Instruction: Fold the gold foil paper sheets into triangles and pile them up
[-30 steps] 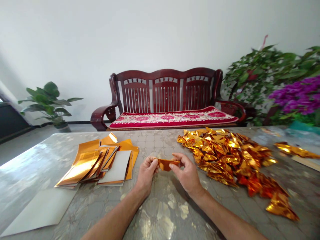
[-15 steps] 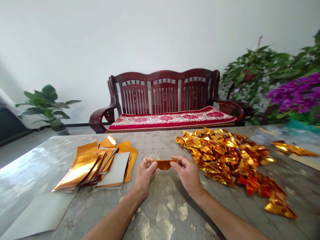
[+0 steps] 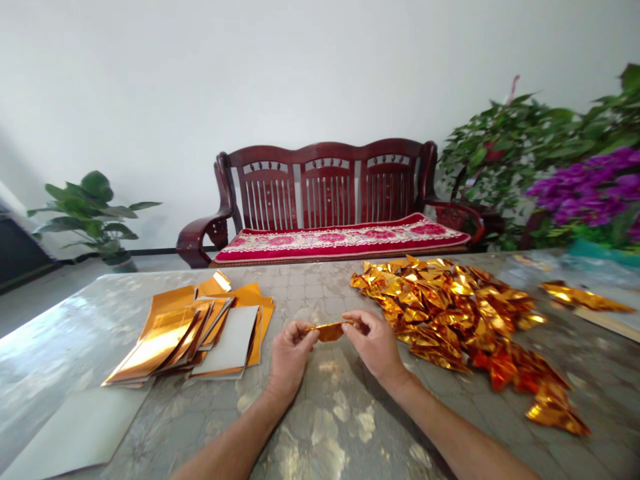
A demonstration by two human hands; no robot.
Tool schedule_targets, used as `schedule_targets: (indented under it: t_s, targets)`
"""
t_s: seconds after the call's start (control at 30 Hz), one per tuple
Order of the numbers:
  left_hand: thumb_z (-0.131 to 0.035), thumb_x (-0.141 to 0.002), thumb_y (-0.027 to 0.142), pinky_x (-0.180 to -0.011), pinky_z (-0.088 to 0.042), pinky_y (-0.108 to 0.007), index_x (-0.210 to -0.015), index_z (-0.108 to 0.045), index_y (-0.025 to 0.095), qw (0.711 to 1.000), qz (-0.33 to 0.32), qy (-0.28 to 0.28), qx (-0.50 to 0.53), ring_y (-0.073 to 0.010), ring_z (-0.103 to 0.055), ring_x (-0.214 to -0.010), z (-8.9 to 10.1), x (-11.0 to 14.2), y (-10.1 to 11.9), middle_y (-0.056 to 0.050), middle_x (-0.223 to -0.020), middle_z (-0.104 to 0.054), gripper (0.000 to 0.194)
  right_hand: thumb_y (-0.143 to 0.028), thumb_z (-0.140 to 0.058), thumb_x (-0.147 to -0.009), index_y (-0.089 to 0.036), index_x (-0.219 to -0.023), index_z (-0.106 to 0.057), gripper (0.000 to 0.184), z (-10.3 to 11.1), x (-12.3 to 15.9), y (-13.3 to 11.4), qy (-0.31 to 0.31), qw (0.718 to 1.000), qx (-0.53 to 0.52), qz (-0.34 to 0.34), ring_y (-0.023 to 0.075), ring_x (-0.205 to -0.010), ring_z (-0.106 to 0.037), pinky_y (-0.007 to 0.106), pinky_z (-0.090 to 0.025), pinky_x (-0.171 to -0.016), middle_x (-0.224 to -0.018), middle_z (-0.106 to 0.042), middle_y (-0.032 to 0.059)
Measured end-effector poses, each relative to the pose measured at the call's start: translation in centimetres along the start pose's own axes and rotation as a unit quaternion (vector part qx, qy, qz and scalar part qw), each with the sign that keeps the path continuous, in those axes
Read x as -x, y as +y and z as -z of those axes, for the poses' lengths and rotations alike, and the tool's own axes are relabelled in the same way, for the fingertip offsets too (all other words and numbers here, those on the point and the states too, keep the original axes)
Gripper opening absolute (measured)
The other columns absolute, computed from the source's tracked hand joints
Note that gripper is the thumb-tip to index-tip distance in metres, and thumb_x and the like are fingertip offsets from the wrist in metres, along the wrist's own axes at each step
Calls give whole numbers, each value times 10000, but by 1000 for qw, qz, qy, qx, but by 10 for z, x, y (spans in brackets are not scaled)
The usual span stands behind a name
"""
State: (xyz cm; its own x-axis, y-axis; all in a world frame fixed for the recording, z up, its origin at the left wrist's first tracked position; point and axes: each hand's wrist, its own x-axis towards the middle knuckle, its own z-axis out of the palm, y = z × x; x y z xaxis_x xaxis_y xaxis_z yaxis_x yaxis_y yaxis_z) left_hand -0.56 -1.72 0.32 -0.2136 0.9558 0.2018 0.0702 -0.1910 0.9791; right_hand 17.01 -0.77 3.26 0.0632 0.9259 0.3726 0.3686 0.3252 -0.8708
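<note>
A small folded piece of gold foil paper (image 3: 330,330) hangs just above the table between my two hands. My left hand (image 3: 290,357) pinches its left end with closed fingers. My right hand (image 3: 376,345) pinches its right end the same way. A fanned stack of flat gold foil sheets (image 3: 193,330), some showing their white backs, lies to the left of my hands. A heap of several folded gold foil pieces (image 3: 457,313) lies to the right of them.
The patterned glossy table (image 3: 325,427) carries a blank white sheet (image 3: 75,427) at front left and more foil (image 3: 585,299) at far right. Behind stands a dark wooden bench (image 3: 330,200) with a red cushion, a potted plant (image 3: 93,213) and flowering plants (image 3: 575,180).
Both hands have turned the gold piece between them so it now shows thinner, nearly edge-on. The hands stay in much the same place.
</note>
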Motion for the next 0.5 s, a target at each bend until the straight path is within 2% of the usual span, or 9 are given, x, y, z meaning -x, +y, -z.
schedule_targets:
  t_s: [0.17, 0.23, 0.33, 0.4, 0.5]
  targets:
    - [-714, -707, 326, -502, -415, -192, -746, -619, 159, 999, 24, -14, 37, -95, -539, -507, -1, -1, -1, 30, -580, -615, 196, -338, -589, -734, -159, -862, -746, 270, 2, -1, -1, -62, 997, -31, -40, 162, -645, -566, 272, -444, -610, -720, -679, 34]
    - [-722, -694, 338, -496, -418, -186, -745, -609, 160, 998, 35, -7, 49, -92, -541, -500, 0, -2, -1, 34, -572, -613, 218, -356, -578, -738, -154, -870, -751, 297, 5, -3, 0, -96, 989, -80, -74, 155, -612, -560, 263, -436, -572, -676, -662, 27]
    - [-748, -658, 356, -485, -423, -181, -745, -609, 158, 996, 55, 8, 67, -89, -540, -491, 1, -5, 0, 35, -563, -615, 258, -333, -557, -725, -145, -937, -752, 344, 8, -6, 4, -140, 964, -183, -136, 147, -608, -585, 254, -452, -555, -697, -676, 33]
    - [-763, -637, 369, -477, -428, -182, -745, -612, 156, 995, 68, 12, 79, -90, -538, -484, 1, -6, 1, 32, -557, -618, 283, -308, -574, -701, -140, -951, -751, 349, 10, -6, 7, -152, 949, -228, -156, 149, -646, -616, 256, -481, -586, -759, -704, 50]
    - [-776, -623, 386, -471, -433, -182, -735, -610, 154, 993, 78, 9, 90, -90, -538, -482, 0, -6, 3, 27, -553, -620, 306, -337, -642, -703, -130, -941, -752, 334, 10, -6, 6, -148, 946, -243, -158, 143, -643, -622, 257, -496, -592, -766, -713, 59]
